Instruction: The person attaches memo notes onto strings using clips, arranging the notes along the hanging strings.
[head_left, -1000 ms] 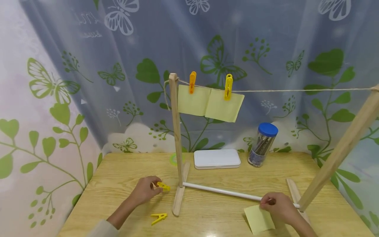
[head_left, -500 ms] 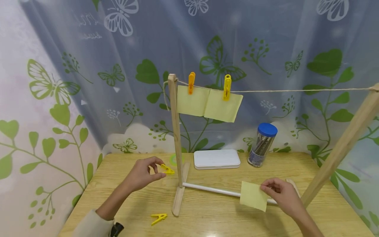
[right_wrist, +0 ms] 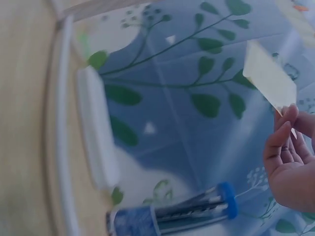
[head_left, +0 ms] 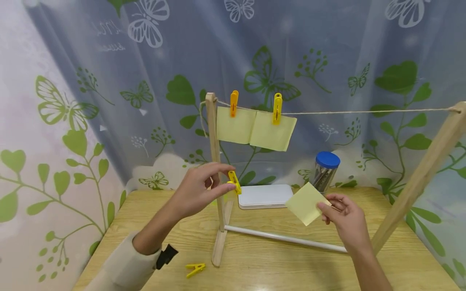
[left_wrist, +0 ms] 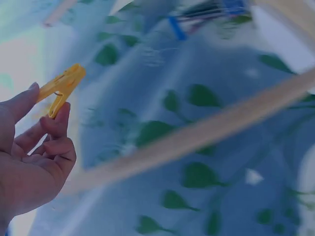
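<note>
My left hand (head_left: 200,190) pinches a yellow clothespin (head_left: 234,182) between thumb and fingertips, in front of the left wooden post; the left wrist view shows the clothespin (left_wrist: 63,90) held by its handle ends. In my right hand (head_left: 346,216) a pale yellow paper square (head_left: 306,204) is pinched at one corner, raised above the table; it also shows in the right wrist view as a sheet (right_wrist: 269,76). Two similar paper squares hang side by side from a string (head_left: 346,112), one under an orange clothespin (head_left: 234,104), the other under a yellow clothespin (head_left: 277,109).
The string runs between the left post (head_left: 214,133) and the right post (head_left: 418,182), joined low by a white rod (head_left: 284,238). Behind stand a white case (head_left: 263,197) and a blue-lidded pen jar (head_left: 326,169). A spare yellow clothespin (head_left: 195,269) lies on the table (head_left: 262,266).
The left hand has risen and moved right with the clothespin. My right hand has lifted the paper square off the table, and the square has turned in its grip.
</note>
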The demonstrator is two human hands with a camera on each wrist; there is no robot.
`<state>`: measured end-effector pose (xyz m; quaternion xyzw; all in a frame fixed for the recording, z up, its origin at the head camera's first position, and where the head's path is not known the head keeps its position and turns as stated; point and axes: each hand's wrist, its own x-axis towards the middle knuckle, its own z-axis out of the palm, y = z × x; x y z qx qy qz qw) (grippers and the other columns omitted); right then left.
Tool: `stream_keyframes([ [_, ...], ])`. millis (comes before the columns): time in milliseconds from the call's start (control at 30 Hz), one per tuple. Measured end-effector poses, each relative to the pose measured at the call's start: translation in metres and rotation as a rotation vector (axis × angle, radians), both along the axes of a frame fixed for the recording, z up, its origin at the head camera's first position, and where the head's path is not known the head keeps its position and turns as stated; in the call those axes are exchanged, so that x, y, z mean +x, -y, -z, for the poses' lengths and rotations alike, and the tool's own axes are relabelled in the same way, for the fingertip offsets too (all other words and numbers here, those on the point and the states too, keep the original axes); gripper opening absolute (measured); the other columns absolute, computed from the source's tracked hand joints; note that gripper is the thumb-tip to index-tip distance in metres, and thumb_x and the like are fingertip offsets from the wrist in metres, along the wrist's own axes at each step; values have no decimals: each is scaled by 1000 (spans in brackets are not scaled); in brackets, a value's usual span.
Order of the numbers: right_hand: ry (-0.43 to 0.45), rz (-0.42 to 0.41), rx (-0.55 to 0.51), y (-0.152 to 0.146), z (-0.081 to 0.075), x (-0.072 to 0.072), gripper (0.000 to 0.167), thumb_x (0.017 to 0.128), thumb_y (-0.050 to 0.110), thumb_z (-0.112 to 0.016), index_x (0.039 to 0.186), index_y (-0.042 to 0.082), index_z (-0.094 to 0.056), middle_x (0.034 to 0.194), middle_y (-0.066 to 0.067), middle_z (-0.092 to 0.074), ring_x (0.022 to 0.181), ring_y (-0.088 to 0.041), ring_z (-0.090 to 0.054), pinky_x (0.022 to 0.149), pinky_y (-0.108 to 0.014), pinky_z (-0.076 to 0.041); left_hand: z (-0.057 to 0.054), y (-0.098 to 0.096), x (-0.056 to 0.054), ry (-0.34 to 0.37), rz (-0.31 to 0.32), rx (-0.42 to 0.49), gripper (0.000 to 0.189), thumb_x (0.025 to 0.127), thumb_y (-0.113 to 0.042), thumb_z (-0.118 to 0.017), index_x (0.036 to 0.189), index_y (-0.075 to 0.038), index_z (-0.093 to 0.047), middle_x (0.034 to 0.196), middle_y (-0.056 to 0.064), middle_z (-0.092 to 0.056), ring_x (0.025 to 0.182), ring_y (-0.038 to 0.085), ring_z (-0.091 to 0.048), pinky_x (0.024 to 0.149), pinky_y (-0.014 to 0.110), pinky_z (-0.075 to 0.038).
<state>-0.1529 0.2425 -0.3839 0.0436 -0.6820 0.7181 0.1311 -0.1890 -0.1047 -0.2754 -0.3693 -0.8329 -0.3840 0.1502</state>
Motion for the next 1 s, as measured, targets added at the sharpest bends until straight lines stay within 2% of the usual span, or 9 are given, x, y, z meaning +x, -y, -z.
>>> stream_keyframes([
  [100,-23,0,-96,7,-11,-4,19,89,3,-63,107,7,-58,85,6,-68,62,-7,-57,58,-20,-47,-22,-17,5,-41,26,31,35,82,-20,-75,114,-11,-66,66,-4,-54,53,6,-42,49,22,-37],
  [233,-28,37,-206,17,-25,-9,13,89,3,-63,100,9,-60,80,5,-62,63,-6,-54,59,-18,-46,-46,-40,6,-82,63,62,33,81,-19,-75,111,-8,-67,56,-3,-49,47,6,-38,46,21,-33],
  [367,-73,8,-376,24,-38,-14,11,90,3,-61,97,10,-57,81,4,-57,63,-6,-53,60,-16,-46,-67,-62,5,-75,94,67,33,85,-18,-71,114,-4,-63,57,0,-55,45,6,-35,45,20,-29],
  [467,-115,-40,-511,29,-48,-18,11,91,0,-58,97,9,-57,83,2,-57,63,-7,-53,59,-16,-46,-83,-76,2,-68,115,83,31,88,-16,-68,114,-3,-60,78,4,-66,44,7,-37,46,20,-28],
  [567,-140,-70,-604,31,-56,-21,10,92,-2,-56,96,7,-56,83,1,-56,63,-8,-52,58,-17,-46,-97,-89,0,-77,127,117,27,89,-15,-67,112,-2,-60,98,7,-67,46,10,-47,47,20,-31],
  [600,-143,-73,-620,32,-58,-22,10,92,-2,-56,96,6,-56,84,0,-56,63,-8,-52,58,-17,-45,-102,-93,-1,-79,130,131,26,89,-15,-67,111,-2,-60,102,7,-67,47,11,-49,47,20,-32],
  [800,-142,-72,-681,34,-65,-28,10,92,-2,-56,97,5,-57,87,-1,-53,63,-8,-51,58,-17,-45,-120,-113,-7,-112,120,159,19,89,-16,-66,102,-4,-61,96,5,-67,44,16,-43,49,20,-33],
  [933,-172,-66,-717,35,-71,-34,8,91,-3,-57,95,4,-59,83,-2,-53,61,-8,-50,57,-17,-43,-129,-123,-10,-157,110,158,15,89,-15,-65,98,-3,-62,94,5,-68,53,7,-56,57,17,-42],
  [1000,-190,-65,-721,36,-74,-36,8,91,-2,-57,94,4,-60,82,-2,-55,61,-9,-49,56,-18,-42,-131,-128,-11,-153,106,161,13,89,-13,-65,96,-3,-63,93,5,-68,60,7,-61,60,16,-44],
])
